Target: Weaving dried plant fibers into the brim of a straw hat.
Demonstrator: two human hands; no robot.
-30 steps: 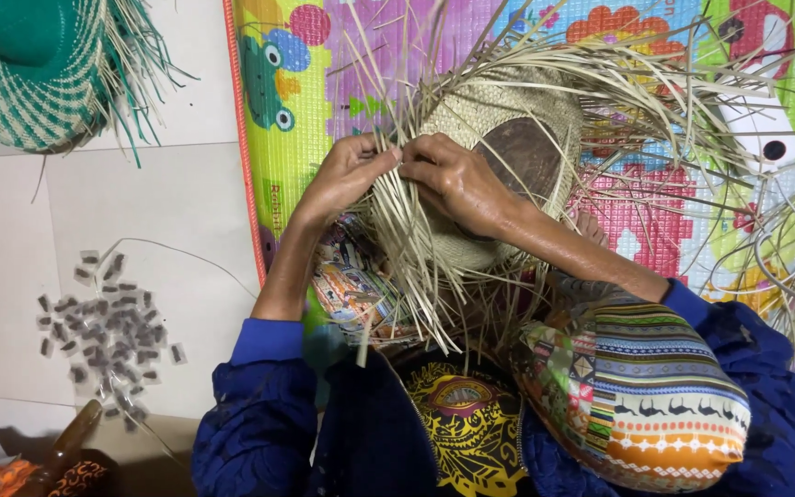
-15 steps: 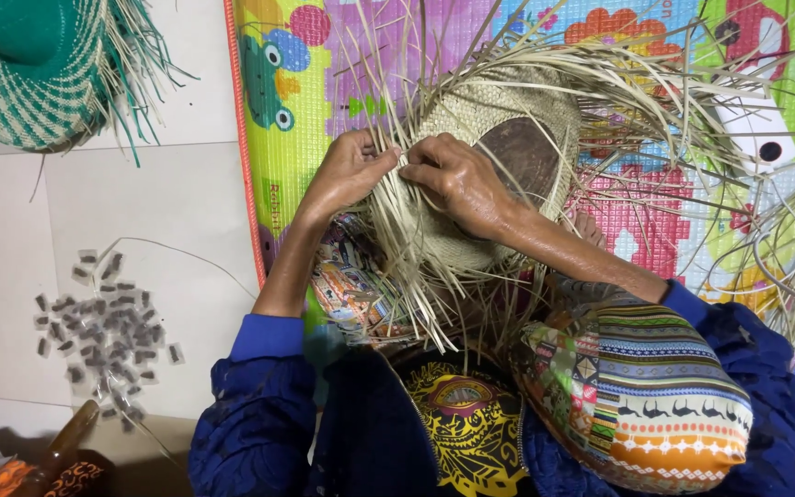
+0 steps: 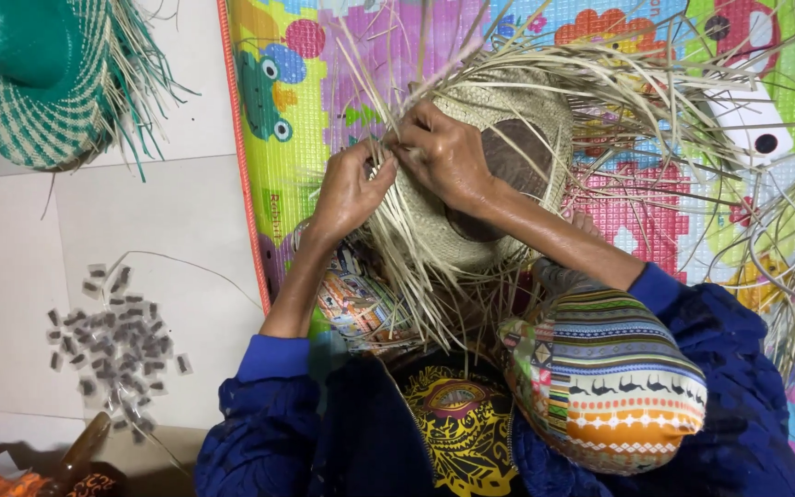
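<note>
**Both hands pinch straw at the hat's rim**

Nearest the camera, a striped cushion (image 3: 604, 368) rests on the lap just below the hat (image 3: 499, 170), which serves as landmark. The hat sits above the knees, crown facing up, loose straw strands (image 3: 416, 276) fanning from its edge. The left hand (image 3: 347, 193) meets the hat's left rim, its grip closed together on strands there. The right hand (image 3: 443, 156) lies across the hat's top left, fingers clamped on the same bunch, touching the left hand's fingertips. Left of the hat, on the floor, lies a heap of small grey packets (image 3: 112, 340). Beyond the hat spreads a colourful mat (image 3: 305, 83); far left of it, a green hat (image 3: 34, 83).
</note>
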